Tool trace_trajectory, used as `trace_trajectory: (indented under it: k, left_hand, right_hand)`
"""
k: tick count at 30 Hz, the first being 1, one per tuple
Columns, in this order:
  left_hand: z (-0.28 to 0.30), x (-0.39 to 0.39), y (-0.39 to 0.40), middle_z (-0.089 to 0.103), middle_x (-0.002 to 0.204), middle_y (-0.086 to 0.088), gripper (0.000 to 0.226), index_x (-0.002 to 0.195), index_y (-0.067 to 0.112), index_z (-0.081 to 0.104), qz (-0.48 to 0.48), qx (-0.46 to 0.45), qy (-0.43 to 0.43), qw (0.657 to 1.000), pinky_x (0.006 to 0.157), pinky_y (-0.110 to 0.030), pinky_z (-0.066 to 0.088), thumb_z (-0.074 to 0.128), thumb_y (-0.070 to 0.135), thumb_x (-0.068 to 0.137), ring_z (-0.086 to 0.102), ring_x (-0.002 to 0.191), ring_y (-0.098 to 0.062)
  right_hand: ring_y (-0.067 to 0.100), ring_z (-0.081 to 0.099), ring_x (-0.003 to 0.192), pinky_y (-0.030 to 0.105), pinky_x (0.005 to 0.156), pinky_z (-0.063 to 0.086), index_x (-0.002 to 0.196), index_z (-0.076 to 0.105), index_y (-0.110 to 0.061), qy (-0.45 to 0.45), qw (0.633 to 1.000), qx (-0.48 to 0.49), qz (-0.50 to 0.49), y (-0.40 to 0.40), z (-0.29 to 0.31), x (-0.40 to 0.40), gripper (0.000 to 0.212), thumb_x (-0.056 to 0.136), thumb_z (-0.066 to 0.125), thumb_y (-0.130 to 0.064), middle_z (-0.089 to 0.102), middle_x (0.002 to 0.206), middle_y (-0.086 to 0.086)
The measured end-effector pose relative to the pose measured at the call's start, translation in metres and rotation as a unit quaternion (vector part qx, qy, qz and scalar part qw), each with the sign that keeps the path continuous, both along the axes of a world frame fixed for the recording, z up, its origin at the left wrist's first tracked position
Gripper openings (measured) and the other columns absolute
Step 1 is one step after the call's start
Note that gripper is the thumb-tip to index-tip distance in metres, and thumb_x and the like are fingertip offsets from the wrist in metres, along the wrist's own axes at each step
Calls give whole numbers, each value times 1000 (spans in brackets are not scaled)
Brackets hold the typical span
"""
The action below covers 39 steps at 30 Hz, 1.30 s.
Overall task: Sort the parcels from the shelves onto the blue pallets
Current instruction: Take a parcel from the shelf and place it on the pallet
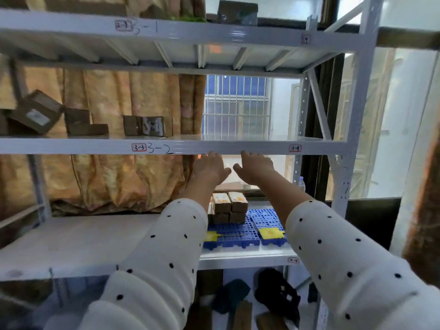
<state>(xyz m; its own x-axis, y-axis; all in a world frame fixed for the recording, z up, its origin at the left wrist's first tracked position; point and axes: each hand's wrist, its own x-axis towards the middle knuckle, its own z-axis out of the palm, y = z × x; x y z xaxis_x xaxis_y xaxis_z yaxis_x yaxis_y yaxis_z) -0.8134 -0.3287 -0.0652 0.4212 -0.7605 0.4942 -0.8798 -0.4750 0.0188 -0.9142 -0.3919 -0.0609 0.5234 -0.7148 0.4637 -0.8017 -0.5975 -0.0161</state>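
My left hand (209, 169) and my right hand (256, 169) reach forward side by side, fingers straight, empty, just under the front beam of the middle shelf (214, 146). Below them, on the lower shelf, two blue pallets lie next to each other. The left pallet (232, 236) carries a small stack of brown parcels (229, 207) and a yellow tag. The right pallet (270, 225) carries only a yellow tag (271, 233). Several brown parcels stand on the middle shelf at left: a tilted one (35, 111), a stepped pair (83, 122) and a taped one (147, 125).
One dark parcel (238, 11) sits on the top shelf. An orange curtain (107, 182) hangs behind the rack's left half, a barred window behind the right. The white upright (354, 139) bounds the rack at right. Dark bags and boxes (273, 294) lie on the floor beneath.
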Motion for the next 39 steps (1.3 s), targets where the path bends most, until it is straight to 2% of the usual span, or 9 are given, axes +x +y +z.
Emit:
trace_trajectory:
  k: [7, 12, 17, 20, 25, 27, 31, 34, 39]
  left_hand:
    - [-4, 1, 13, 41, 145, -8, 59, 143, 13, 35, 34, 4, -12, 999, 100, -37, 40, 43, 47, 96, 43, 130, -26]
    - [-6, -4, 13, 39, 147, -8, 60, 145, 14, 32, 38, 3, -2, 999, 102, -38, 39, 45, 47, 96, 40, 133, -26]
    - [-10, -1, 9, 46, 138, -8, 55, 136, 14, 43, 51, -6, 4, 999, 97, -37, 41, 48, 48, 93, 44, 126, -25]
    - [-15, 9, 18, 45, 139, -7, 57, 138, 13, 41, 68, 1, 12, 998, 99, -37, 39, 48, 47, 93, 43, 127, -25]
    - [-14, 52, 56, 50, 134, -7, 48, 133, 15, 44, 109, -16, 41, 993, 97, -40, 41, 44, 44, 94, 49, 120, -27]
    - [-13, 71, 76, 50, 135, -6, 46, 133, 16, 44, 134, -6, 42, 990, 95, -40, 42, 46, 40, 95, 50, 120, -27]
    - [-13, 111, 113, 57, 125, -6, 48, 127, 18, 50, 180, -11, 44, 983, 88, -38, 44, 44, 49, 92, 54, 112, -27]
    - [-13, 135, 138, 58, 121, -8, 41, 120, 15, 54, 194, -19, 36, 980, 84, -36, 47, 44, 45, 93, 57, 105, -26]
    - [-4, 186, 173, 55, 128, -8, 45, 130, 14, 47, 229, -30, 27, 973, 89, -38, 45, 46, 42, 94, 53, 115, -28]
  right_hand:
    - [31, 43, 131, 42, 102, 39, 144, 32, -11, -1, 1000, -13, 20, 13, 0, -3, 58, 96, 45, -42, 42, 145, 12]
    - [32, 34, 139, 44, 108, 34, 148, 25, -12, 17, 1000, -10, 17, 11, -9, -12, 63, 97, 44, -43, 30, 154, 13]
    - [32, 37, 135, 43, 107, 34, 146, 29, -10, 23, 999, 5, 32, 6, -11, -12, 58, 99, 40, -41, 36, 150, 13]
    - [32, 40, 134, 44, 106, 35, 145, 31, -11, 25, 998, 7, 49, 5, -12, -2, 56, 98, 41, -41, 38, 148, 13]
    - [33, 37, 136, 46, 106, 34, 145, 31, -11, 47, 994, -7, 101, 20, -2, 39, 56, 98, 38, -41, 35, 150, 14]
    - [32, 37, 135, 43, 105, 35, 145, 31, -11, 49, 991, -5, 125, 33, 6, 62, 55, 98, 37, -40, 37, 148, 14]
    - [32, 41, 130, 42, 104, 36, 141, 35, -9, 61, 984, -16, 165, 57, 10, 107, 56, 97, 38, -44, 43, 142, 14]
    - [32, 44, 127, 42, 99, 39, 139, 38, -8, 68, 979, -19, 189, 77, 6, 139, 55, 97, 37, -44, 44, 140, 14]
    - [32, 42, 130, 41, 97, 41, 142, 34, -10, 75, 972, -30, 223, 115, 8, 204, 55, 98, 36, -44, 41, 143, 13]
